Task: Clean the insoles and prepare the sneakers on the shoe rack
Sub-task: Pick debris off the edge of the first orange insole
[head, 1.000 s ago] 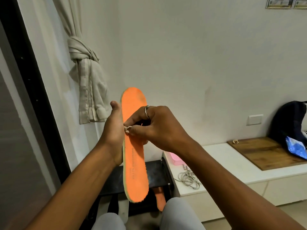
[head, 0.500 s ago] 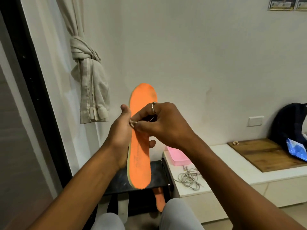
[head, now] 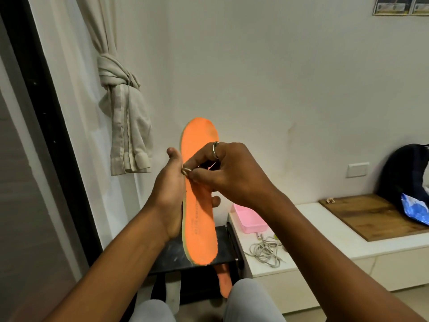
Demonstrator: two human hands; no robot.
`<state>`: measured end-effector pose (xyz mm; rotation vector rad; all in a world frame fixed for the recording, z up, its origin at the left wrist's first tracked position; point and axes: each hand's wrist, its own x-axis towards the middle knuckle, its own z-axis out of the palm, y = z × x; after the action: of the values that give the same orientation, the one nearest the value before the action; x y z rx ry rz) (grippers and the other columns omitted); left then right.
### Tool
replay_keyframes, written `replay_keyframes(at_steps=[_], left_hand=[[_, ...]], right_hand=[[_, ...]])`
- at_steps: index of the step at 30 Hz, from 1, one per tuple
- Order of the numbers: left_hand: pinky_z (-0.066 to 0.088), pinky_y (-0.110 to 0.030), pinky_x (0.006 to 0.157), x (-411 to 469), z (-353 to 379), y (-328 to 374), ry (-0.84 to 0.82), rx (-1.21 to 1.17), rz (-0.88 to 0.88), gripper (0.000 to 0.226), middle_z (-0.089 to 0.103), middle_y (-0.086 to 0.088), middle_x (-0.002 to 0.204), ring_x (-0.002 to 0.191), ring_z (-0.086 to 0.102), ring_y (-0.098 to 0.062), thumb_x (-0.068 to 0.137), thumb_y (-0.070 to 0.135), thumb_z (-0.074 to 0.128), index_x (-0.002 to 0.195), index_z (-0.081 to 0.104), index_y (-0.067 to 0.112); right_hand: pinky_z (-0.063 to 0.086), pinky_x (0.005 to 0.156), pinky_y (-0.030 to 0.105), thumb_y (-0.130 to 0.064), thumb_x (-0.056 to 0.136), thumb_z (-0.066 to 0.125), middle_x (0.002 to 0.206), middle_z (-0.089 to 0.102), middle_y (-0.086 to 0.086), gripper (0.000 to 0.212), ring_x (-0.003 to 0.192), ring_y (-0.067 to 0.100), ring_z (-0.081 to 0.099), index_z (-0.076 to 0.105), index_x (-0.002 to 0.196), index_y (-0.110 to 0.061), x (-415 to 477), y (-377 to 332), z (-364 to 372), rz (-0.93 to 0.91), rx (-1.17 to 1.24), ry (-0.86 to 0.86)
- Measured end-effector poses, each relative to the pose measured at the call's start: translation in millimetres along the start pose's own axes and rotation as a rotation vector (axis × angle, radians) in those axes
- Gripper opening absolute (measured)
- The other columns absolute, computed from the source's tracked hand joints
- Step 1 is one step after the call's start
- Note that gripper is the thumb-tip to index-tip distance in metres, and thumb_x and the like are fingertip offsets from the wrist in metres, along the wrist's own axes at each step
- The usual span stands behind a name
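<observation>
The orange insole (head: 199, 194) is up in the air in the middle of the view. It stands on end, with its toe at 12 o'clock and its heel at 6 o'clock. It looks light, thin and bendy, with a fuzzy top that is not slippery, so it should be easy to hold but may flop if held by one end. The best place to hold it seems to be around the middle, at the edges. The left hand (head: 169, 198) does just that from the 9 o'clock side: its grip wraps the insole, thumb up along the edge and fingers behind. The right hand (head: 232, 173) comes in from 3 o'clock. Its grip is narrow, with thumb and first finger pinched together on the insole's edge. I cannot tell if a bit of fluff is between them. At 6 o'clock, under the heel, is the black shoe rack (head: 171, 254), and a second orange insole (head: 224, 282) pokes out below it. At 4 o'clock a white tabletop (head: 325, 242) carries a pink box (head: 249, 219) and loose grey laces (head: 264, 252).
</observation>
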<state>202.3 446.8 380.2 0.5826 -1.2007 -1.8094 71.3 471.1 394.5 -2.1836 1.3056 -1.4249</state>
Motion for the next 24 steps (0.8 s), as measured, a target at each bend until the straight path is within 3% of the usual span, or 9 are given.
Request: replay_keyframes(at_steps=[4, 8, 10, 14, 16, 21, 24], left_hand=[[0.056, -0.039, 0.059, -1.3, -1.0, -0.4, 0.005, 0.121, 0.009, 0.069, 0.076, -0.008, 0.097, 0.073, 0.072, -0.026, 0.104, 0.062, 0.02, 0.124, 0.067, 0.015], [0.057, -0.038, 0.054, -3.5, 2.9, -3.5, 0.006, 0.24, 0.076, 0.066, 0.071, -0.014, 0.099, 0.072, 0.069, -0.027, 0.104, 0.058, 0.023, 0.133, 0.06, 0.012], [0.057, -0.037, 0.052, -3.3, 2.5, -5.1, 0.03, 0.271, 0.096, 0.064, 0.073, -0.013, 0.096, 0.07, 0.07, -0.028, 0.105, 0.056, 0.023, 0.134, 0.059, 0.012], [0.057, -0.038, 0.051, -0.3, 0.6, -7.1, 0.073, 0.255, 0.111, 0.065, 0.072, -0.017, 0.101, 0.072, 0.067, -0.03, 0.107, 0.053, 0.022, 0.132, 0.06, 0.007], [0.058, -0.039, 0.051, 0.1, -0.4, -6.2, 0.081, 0.246, 0.107, 0.066, 0.072, -0.019, 0.099, 0.069, 0.067, -0.029, 0.107, 0.052, 0.021, 0.13, 0.061, 0.005], [0.06, -0.042, 0.056, -3.8, -2.4, 0.1, 0.064, 0.277, 0.087, 0.066, 0.071, -0.021, 0.117, 0.073, 0.07, -0.031, 0.106, 0.056, 0.02, 0.133, 0.06, 0.011], [0.061, -0.043, 0.058, -3.8, -4.2, 1.8, 0.068, 0.291, 0.077, 0.066, 0.075, -0.016, 0.106, 0.072, 0.071, -0.03, 0.106, 0.055, 0.02, 0.13, 0.062, 0.011]], right_hand=[[0.061, 0.056, 0.032, -0.008, 0.09, 0.073, 0.084, 0.067, -0.007, 0.009, 0.065, 0.008, 0.066, 0.079, 0.094, -0.012, 3.1, 6.5, -2.6, -0.06, -0.155, 0.07], [0.056, 0.073, 0.041, 0.001, 0.086, 0.064, 0.096, 0.072, 0.004, 0.019, 0.083, 0.022, 0.067, 0.079, 0.094, -0.009, 11.0, 22.0, -4.9, -0.16, -0.499, 0.291], [0.055, 0.076, 0.041, 0.001, 0.087, 0.064, 0.097, 0.072, 0.005, 0.021, 0.086, 0.024, 0.066, 0.079, 0.094, -0.011, 12.3, 21.2, -12.7, -0.124, -0.572, 0.23], [0.055, 0.082, 0.034, -0.004, 0.089, 0.066, 0.097, 0.074, -0.004, 0.024, 0.088, 0.014, 0.067, 0.081, 0.098, -0.021, 7.8, 4.0, -24.5, -0.066, -0.565, -0.179], [0.055, 0.083, 0.03, -0.006, 0.09, 0.069, 0.097, 0.075, -0.005, 0.022, 0.087, 0.011, 0.068, 0.081, 0.1, -0.022, 5.8, 0.0, -26.5, -0.064, -0.517, -0.283], [0.058, 0.079, 0.036, 0.003, 0.09, 0.068, 0.098, 0.072, 0.001, 0.02, 0.085, 0.015, 0.067, 0.079, 0.097, -0.012, 12.2, 15.3, -24.8, -0.158, -0.617, -0.041], [0.058, 0.08, 0.033, 0.0, 0.091, 0.068, 0.098, 0.073, -0.002, 0.021, 0.085, 0.013, 0.068, 0.08, 0.098, -0.015, 11.3, 15.4, -23.8, -0.149, -0.605, -0.129]])
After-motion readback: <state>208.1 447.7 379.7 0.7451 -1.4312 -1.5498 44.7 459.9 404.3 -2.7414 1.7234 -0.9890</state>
